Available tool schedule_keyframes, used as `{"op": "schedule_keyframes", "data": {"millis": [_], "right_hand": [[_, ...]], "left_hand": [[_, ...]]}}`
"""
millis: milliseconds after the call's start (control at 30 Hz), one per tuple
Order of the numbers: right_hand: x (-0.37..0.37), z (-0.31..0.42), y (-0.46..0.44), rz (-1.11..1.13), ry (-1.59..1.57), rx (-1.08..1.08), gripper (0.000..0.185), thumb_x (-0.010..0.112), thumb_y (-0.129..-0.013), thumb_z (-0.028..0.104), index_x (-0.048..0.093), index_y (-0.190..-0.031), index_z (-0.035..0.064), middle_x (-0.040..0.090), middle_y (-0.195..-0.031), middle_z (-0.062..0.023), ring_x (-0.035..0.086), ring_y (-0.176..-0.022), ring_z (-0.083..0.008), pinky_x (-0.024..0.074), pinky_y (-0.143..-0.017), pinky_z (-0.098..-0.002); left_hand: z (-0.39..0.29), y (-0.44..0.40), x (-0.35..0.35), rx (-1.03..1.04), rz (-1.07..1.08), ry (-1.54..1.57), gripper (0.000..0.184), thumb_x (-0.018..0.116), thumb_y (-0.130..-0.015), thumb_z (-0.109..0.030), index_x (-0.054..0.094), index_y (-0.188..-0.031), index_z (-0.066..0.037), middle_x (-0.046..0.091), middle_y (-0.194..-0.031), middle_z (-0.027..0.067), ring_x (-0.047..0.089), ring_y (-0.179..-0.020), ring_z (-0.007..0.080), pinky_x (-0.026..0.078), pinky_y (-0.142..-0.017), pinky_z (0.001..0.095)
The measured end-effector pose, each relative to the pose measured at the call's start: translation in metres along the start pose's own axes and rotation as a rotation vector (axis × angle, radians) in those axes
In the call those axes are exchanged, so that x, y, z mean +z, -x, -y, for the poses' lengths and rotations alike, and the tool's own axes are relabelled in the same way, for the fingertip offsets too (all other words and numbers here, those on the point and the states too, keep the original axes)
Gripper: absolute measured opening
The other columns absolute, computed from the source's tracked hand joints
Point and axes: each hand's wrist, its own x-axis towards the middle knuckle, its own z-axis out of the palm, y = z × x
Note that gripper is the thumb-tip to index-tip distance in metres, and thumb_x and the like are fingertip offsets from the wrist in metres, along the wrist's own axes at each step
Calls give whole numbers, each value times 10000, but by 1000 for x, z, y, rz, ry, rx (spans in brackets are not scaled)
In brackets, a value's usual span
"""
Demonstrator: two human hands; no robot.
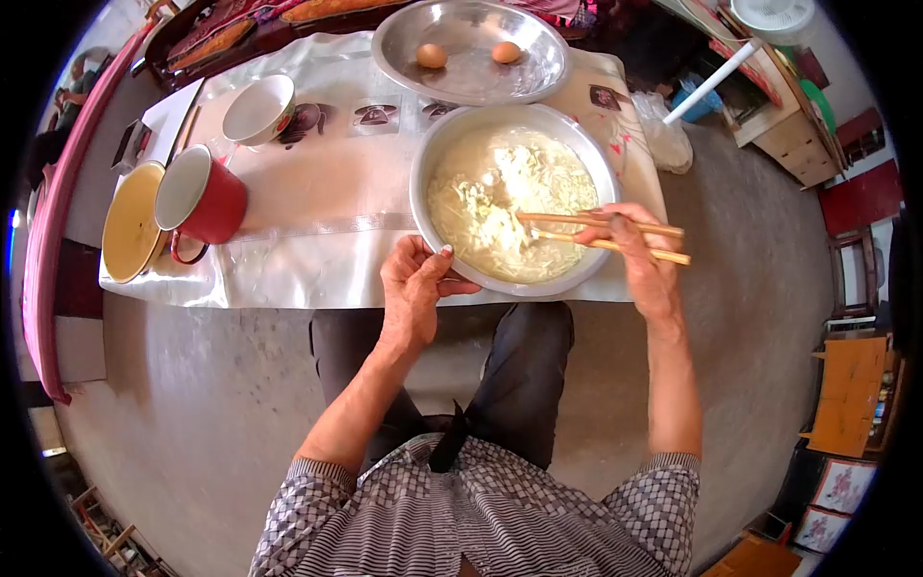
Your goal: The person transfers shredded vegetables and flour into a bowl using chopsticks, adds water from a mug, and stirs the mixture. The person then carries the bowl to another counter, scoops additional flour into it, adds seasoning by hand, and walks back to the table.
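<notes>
Looks like sb's home tbh: table [317, 183] w/ a shiny cover [279, 274], basin [419, 183] of food [519, 173] + dish [471, 82] w/ 2 eggs [432, 56] on it, red mug [226, 207] left, cushions [213, 44] far left, wooden cabinet [794, 154] far right, orange cupboard [851, 394] near right, plain grey floor [231, 375].

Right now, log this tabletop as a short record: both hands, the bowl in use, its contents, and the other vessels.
Left hand: holding the near-left rim of the metal bowl
Right hand: holding chopsticks, tips at the mixture
Contents: wet mixture with pale shreds
Behind the bowl: large metal basin holding two brown eggs
Table's left side: red mug, yellow basin, small white bowl
</notes>
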Motion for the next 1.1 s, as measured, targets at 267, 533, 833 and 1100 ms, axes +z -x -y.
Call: {"op": "schedule_keyframes", "data": {"millis": [267, 533, 833, 1100], "right_hand": [[-28, -5, -17, -319, 14, 49, 309, 477, -912, 220, 543, -970, -76, 649, -829, -163, 630, -774, -185, 494, -766, -303], [26, -46, -44, -248, -209, 105, 336, 495, -903, 268, 553, -955, -59, 638, -811, -141, 619, -785, -184, 488, -782, -316], [34, 7, -19, -109, -31, -83, 316, 476, -914, 214, 530, -972, -91, 650, -747, -162, 631, -791, -224, 501, -745, -287], [58, 1, 4, 121, -32, -10, 249, 485, -909, 203, 569, -960, -26, 643, -823, -147, 647, -774, -215, 516, -718, -298]], "left_hand": [[19, 39, 14, -28, 70, 50, 150, 480, -899, -116, 452, -944, 24, 593, -826, 147, 636, -737, 256, 567, -641, 334], [1, 6, -33, 250, 36, -372, 266, 390, -949, -214, 492, -891, 24, 588, -700, 93, 582, -632, 149, 483, -588, 267], [1, -48, -57, 537, -75, -775, 252, 399, -936, -231, 507, -943, -3, 531, -631, 142, 530, -578, 245, 432, -603, 351], [-14, -45, -52, 375, -26, -637, 389, 382, -928, -338, 518, -951, 25, 582, -706, 154, 595, -635, 232, 467, -632, 329]]}}
